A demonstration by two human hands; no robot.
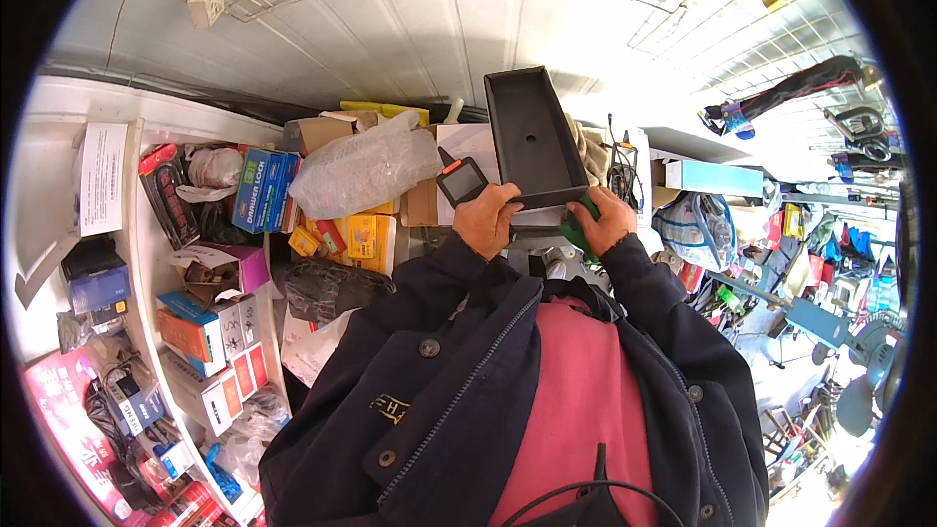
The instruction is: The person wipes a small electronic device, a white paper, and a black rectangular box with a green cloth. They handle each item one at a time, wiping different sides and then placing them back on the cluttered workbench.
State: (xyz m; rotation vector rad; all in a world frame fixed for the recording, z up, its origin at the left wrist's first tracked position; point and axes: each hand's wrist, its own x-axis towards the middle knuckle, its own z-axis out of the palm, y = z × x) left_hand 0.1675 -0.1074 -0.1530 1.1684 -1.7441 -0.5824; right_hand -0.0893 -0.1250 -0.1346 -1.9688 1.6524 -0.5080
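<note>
Though held, black tray (532,137) lengthwise upward.

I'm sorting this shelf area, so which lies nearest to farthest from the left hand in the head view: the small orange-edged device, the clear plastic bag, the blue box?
From the left hand:
1. Small orange-edged device, in its grip.
2. Clear plastic bag, further left.
3. Blue box, farthest left, by the shelf.

Left hand (485,218): grips the near edge of a black tray (532,137), also holding a small dark handheld device with an orange rim (461,180).
Right hand (607,219): under the tray's right corner, on a green object (580,227).
Tray: empty, tilted up.
Shelves (142,263), left: stacked boxes.
Behind: clear plastic bag (361,168).
</note>
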